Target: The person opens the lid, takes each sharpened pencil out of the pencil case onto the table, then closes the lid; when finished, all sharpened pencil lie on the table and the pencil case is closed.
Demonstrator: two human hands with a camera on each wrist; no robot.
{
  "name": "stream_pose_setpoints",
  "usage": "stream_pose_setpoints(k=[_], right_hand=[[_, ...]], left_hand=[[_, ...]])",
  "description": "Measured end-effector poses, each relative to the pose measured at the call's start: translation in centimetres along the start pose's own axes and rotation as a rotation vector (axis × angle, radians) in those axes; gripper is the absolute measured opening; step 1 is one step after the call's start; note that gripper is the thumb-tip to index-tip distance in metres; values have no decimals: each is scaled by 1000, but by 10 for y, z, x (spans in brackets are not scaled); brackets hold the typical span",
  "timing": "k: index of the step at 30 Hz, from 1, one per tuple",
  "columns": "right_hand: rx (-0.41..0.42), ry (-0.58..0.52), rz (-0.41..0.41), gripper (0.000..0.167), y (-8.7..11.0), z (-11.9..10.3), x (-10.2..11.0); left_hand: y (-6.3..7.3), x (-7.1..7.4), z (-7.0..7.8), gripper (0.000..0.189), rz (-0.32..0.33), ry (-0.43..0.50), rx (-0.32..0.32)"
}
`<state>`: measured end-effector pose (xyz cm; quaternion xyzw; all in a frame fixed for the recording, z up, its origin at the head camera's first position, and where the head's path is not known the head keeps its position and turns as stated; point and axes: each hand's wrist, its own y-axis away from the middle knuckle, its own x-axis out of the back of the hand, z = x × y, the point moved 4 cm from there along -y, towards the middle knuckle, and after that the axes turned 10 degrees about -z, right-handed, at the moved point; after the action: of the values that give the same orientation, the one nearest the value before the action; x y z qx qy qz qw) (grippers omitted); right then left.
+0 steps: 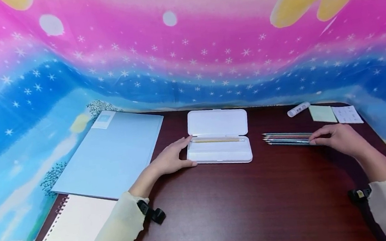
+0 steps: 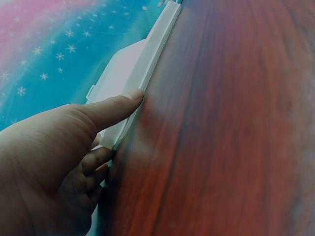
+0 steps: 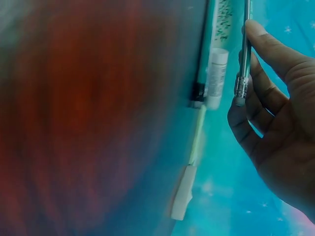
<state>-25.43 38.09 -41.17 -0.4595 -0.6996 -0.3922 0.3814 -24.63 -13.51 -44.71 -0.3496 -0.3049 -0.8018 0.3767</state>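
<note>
A white pencil case (image 1: pixel 219 157) lies with its lid folded back on the dark table, and a yellowish pencil (image 1: pixel 216 140) rests inside along the hinge side. My left hand (image 1: pixel 170 157) holds the case at its left end, thumb at the front edge and fingers round the far corner. In the left wrist view the thumb (image 2: pixel 118 107) presses on the case's side (image 2: pixel 152 54). To the right, several pencils (image 1: pixel 279 139) lie side by side, tips pointing left. My right hand (image 1: pixel 345 140) pinches a pencil (image 3: pixel 246 54) near its eraser end, above the others.
A glue stick (image 1: pixel 298 109), a pale green sticky-note pad (image 1: pixel 323 114) and a white slip (image 1: pixel 348 114) lie at the back right. On the left are a light blue folder (image 1: pixel 115 156) and a spiral notebook (image 1: pixel 74 231). A patterned cloth (image 1: pixel 172 59) hangs behind the table.
</note>
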Motion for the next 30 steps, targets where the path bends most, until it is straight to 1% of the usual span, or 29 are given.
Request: stream_pose_setpoints(k=[6,14,21,23,27,30], right_hand=[[12,37,-58,9,-1,8,-7],[25,94,-105,4,-7,6,-7],[26,105,-134,11,-13,0,-8],[25,93,-132,11,-14,-3,-8],[31,63,-93,6,-17,-13,-7],[45,36,-72,10,-23,-27,-7]], left_hand=[[0,-2,0,97,-5,-1,-6],[1,0,1,97,5,1,-1],[0,0,-1,97,2,-4,2],[1,-1,-1,97,-4,-8,8],[0,0,-2,97,-5,-7,9],[0,0,-2,97,2,-6,9]])
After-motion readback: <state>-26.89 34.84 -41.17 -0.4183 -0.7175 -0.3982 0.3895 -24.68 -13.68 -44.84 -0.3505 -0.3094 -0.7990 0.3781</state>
